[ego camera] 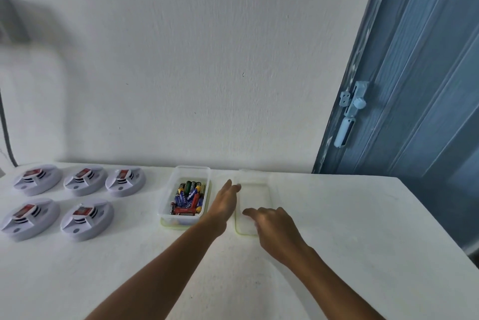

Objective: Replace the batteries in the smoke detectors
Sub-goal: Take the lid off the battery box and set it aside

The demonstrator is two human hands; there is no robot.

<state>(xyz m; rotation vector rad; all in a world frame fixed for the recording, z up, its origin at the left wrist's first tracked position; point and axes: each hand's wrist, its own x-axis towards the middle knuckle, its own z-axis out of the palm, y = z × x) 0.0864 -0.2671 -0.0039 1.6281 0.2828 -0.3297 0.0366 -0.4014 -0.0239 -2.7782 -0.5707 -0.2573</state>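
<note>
Left hand (225, 201): extended forward with fingers straight, grasping nothing; its fingertips reach the far left edge of the clear lid (254, 198). Right hand (274, 226): palm down over the near part of the same lid, fingers loosely curved and resting on it — no closed grasp is visible. The lid lies flat on the white table (337, 229), just right of the left hand.

Just left of the left hand stands an open clear plastic container (185, 196) — it holds a loose pile of batteries (189, 199) in blue, red, green and black casings.

Well to the left, five smoke detectors (86, 220) lie on the table in two rows: three at the back, two in front.

Behind the table is a white wall (207, 60); a blue door (414, 86) stands at the right.
</note>
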